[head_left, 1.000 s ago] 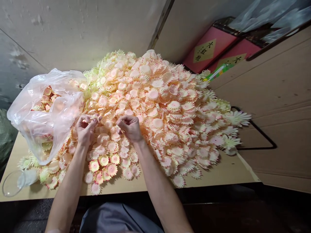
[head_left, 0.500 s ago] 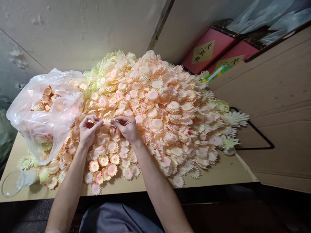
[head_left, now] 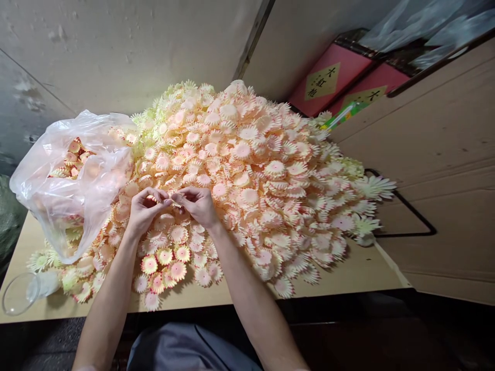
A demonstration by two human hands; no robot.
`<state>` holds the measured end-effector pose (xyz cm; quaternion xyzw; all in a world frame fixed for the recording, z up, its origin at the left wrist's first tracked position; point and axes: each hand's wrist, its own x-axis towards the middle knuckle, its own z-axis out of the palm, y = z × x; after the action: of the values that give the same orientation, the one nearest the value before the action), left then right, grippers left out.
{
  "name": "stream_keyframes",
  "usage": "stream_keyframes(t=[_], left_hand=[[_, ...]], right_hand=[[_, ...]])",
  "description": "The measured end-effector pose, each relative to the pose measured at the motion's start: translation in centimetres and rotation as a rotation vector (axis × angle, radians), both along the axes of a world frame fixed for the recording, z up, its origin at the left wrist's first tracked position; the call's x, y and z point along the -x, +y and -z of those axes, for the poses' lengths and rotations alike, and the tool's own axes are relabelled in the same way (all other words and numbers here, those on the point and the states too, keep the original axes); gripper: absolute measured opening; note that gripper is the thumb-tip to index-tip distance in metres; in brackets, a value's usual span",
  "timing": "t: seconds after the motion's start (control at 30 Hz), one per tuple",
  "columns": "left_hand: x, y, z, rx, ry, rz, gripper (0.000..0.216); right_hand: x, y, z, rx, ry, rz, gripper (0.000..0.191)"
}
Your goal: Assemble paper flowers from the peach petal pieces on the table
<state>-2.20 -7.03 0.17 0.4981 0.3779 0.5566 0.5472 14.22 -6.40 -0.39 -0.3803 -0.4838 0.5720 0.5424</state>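
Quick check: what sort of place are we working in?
Probably a makeshift indoor work corner, perhaps in a home or small workshop: a large heap of flower-shaped pieces covers much of the table, beside a plastic bag holding more, with a scuffed wall behind.

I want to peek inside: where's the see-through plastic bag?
In the head view, the plastic bag is on the left, against the flower pile, up and left of the left hand.

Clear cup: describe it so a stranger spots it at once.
Find the pale tabletop under the flower heap. Go to its near left corner, in front of the plastic bag. The clear cup there has a smooth round rim, unlike the frilled flowers beside it.
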Motion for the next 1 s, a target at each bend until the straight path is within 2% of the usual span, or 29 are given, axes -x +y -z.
stream_keyframes(t=[0.2, 0.4, 0.57, 0.77, 1.0], left_hand=[[0.11, 0.28, 0.06, -0.055, 0.007, -0.141, 0.035], [0.18, 0.28, 0.22, -0.080, -0.006, -0.095, 0.032], [0.27, 0.25, 0.24, -0.065, -0.014, -0.048, 0.030], [0.30, 0.24, 0.14, -0.058, 0.016, -0.092, 0.033], [0.25, 0.20, 0.09, -0.074, 0.031, -0.078, 0.032]], right_hand=[[-0.20, 0.23, 0.07, -0.003, 0.049, -0.107, 0.030], [-0.16, 0.02, -0.05, 0.017, 0.007, -0.085, 0.032], [-0.36, -0.10, -0.20, -0.008, -0.039, -0.125, 0.033], [-0.28, -0.01, 0.29, -0.026, -0.019, -0.096, 0.027], [-0.26, 0.04, 0.21, -0.002, -0.044, -0.077, 0.032]])
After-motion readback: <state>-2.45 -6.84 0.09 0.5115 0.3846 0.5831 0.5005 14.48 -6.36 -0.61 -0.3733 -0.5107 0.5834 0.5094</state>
